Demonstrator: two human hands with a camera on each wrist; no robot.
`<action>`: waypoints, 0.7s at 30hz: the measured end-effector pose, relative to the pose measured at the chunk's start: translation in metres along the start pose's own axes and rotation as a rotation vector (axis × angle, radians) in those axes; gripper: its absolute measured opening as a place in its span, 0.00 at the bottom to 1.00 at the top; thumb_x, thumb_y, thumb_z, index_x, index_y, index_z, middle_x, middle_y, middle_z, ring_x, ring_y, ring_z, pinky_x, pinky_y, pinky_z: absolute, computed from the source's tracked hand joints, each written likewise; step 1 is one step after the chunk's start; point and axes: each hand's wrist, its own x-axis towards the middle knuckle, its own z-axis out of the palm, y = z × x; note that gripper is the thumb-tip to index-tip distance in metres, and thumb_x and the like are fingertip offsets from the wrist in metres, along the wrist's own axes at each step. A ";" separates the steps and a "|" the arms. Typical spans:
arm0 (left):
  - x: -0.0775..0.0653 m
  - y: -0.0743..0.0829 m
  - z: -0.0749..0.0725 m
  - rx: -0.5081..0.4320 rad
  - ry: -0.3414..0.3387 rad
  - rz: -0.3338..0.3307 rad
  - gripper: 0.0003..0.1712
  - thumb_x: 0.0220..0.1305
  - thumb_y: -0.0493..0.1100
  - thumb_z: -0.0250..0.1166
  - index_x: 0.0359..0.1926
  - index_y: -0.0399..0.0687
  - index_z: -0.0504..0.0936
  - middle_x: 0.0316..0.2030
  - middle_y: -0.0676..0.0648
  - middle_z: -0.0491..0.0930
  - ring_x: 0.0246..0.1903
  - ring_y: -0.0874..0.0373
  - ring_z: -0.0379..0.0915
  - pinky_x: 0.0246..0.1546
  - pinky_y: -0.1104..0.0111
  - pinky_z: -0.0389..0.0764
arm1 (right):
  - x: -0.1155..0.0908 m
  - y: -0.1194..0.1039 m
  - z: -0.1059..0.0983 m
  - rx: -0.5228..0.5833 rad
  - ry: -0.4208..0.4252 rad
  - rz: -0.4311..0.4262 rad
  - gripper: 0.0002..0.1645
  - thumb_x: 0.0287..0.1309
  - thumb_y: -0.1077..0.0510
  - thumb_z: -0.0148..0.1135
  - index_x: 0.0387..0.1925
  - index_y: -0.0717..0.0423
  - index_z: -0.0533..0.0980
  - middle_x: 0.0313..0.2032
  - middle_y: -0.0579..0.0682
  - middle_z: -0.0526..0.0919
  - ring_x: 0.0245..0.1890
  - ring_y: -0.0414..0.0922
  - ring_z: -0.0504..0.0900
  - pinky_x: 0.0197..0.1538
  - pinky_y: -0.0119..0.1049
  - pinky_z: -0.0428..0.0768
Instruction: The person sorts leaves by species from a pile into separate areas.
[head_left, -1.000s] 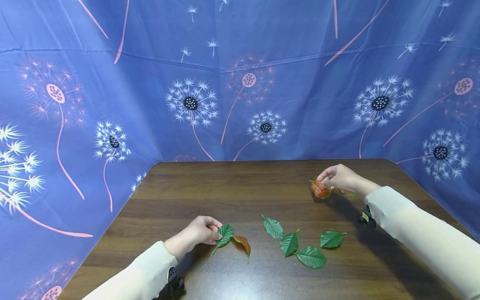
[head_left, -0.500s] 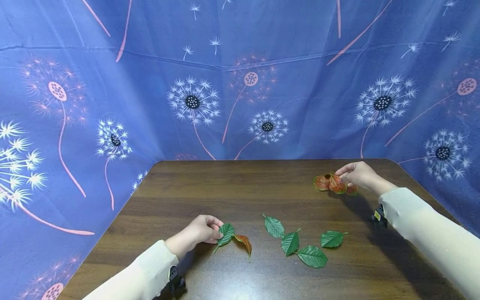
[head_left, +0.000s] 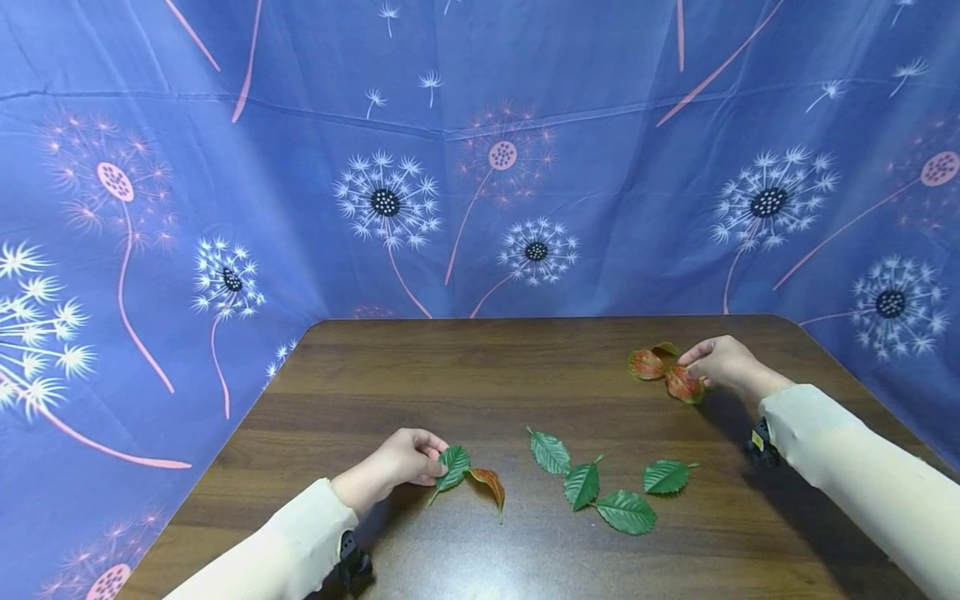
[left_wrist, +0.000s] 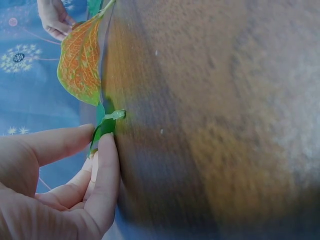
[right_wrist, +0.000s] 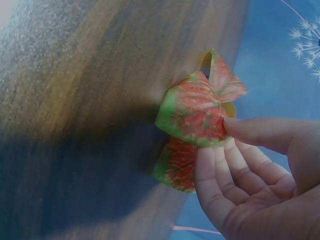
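Observation:
At the table's far right, my right hand (head_left: pixel 726 364) pinches a red-orange leaf (head_left: pixel 684 386) between thumb and fingers. Close to its left lie another red leaf (head_left: pixel 645 364) and a darker, curled one (head_left: pixel 665 350). In the right wrist view the pinched leaf (right_wrist: pixel 192 110) has a green edge, and a red leaf (right_wrist: pixel 177 167) shows below it. My left hand (head_left: pixel 401 460), left of centre, pinches the edge of a green leaf (head_left: pixel 454 468) low over the table. Right beside that leaf is a curled orange leaf (head_left: pixel 489 483), its veins plain in the left wrist view.
Several green leaves (head_left: pixel 626 512) lie at the middle of the brown wooden table (head_left: pixel 420 367), between my hands. One green leaf (head_left: pixel 665 477) sits apart, towards the right. A blue cloth (head_left: pixel 615 200) with dandelion prints hangs behind the table and along its sides.
My right hand has moved right, then slightly down towards the front, with a red leaf in its fingers. More red leaves show left of it. The left hand stays in place.

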 end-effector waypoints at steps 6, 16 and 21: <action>0.001 0.000 0.000 0.001 0.001 -0.009 0.16 0.50 0.24 0.67 0.43 0.28 0.78 0.27 0.49 0.72 0.25 0.61 0.72 0.31 0.67 0.86 | 0.000 0.001 0.001 -0.003 0.004 0.007 0.18 0.57 0.65 0.62 0.48 0.72 0.77 0.41 0.60 0.84 0.33 0.43 0.80 0.37 0.41 0.84; 0.001 -0.001 0.000 -0.001 0.001 -0.007 0.16 0.50 0.24 0.67 0.43 0.27 0.78 0.27 0.50 0.71 0.26 0.61 0.72 0.31 0.67 0.86 | -0.003 -0.011 -0.007 0.070 0.039 0.003 0.22 0.66 0.59 0.56 0.52 0.75 0.73 0.31 0.46 0.86 0.27 0.38 0.82 0.34 0.36 0.85; 0.001 0.000 0.000 0.007 0.000 -0.003 0.15 0.50 0.24 0.67 0.42 0.27 0.78 0.27 0.50 0.71 0.25 0.60 0.72 0.30 0.67 0.86 | -0.003 -0.017 -0.012 0.042 0.071 -0.015 0.24 0.69 0.55 0.51 0.54 0.75 0.72 0.33 0.49 0.87 0.29 0.39 0.84 0.37 0.35 0.86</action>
